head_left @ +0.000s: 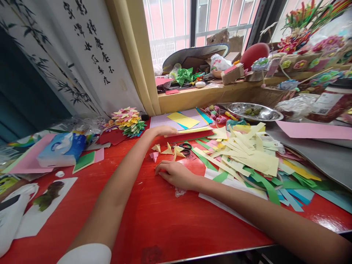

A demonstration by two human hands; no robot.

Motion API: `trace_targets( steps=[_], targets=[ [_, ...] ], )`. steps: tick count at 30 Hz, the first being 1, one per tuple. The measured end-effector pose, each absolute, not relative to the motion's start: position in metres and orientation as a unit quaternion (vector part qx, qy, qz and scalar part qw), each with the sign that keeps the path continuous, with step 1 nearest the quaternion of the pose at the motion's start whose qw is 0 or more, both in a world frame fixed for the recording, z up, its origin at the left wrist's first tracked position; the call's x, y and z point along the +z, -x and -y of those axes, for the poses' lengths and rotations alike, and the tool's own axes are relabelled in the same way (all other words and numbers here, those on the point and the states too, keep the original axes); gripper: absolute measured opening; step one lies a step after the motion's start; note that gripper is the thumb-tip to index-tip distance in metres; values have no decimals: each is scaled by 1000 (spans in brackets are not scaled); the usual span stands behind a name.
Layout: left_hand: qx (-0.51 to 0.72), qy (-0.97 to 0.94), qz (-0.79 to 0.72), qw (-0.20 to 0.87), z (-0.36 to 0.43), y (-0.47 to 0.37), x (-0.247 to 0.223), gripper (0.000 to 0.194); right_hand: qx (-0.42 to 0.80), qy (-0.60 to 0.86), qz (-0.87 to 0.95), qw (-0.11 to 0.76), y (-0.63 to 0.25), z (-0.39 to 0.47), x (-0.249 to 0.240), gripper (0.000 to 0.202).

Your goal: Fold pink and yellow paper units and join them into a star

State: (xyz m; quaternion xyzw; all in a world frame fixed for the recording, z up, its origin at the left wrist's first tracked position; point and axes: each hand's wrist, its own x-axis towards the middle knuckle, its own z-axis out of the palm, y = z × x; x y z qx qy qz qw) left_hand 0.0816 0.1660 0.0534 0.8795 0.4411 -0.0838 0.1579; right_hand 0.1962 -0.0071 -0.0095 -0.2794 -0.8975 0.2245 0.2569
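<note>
My left hand (165, 130) reaches to the near left edge of a stack of coloured paper (158, 121), fingers stretched out and touching it. A yellow paper strip (183, 120) lies on top of the stack. My right hand (177, 174) rests on the red table, its fingers loosely bent and a little apart, with nothing visible in them. Just beyond it are small folded yellow paper pieces (179, 151), a pink folded piece (154, 156) and black-handled scissors (186, 146).
A heap of cut paper strips (247, 150) spreads on the right. A metal dish (254, 111) stands behind it. At left are a tissue pack (63, 148) and a white sheet (30, 222) with a dark green item. A folded-paper cluster (129, 121) sits near the curtain.
</note>
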Motion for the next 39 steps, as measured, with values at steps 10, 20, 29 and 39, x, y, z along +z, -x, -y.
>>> trace_targets(
  steps=[10,20,29,39],
  targets=[
    [-85,-874,-454,150,-166,-82,41,68,223,274,900,256,-196,8,-7,21],
    [-99,-852,-513,18,-141,-97,33,84,196,278,909,241,-195,9,-8,21],
    [-117,-860,-497,18,-145,-106,44,82,164,281,918,225,-196,14,-4,20],
    [-48,-850,-519,76,-160,-104,49,60,157,301,918,203,-195,18,1,19]
  ],
)
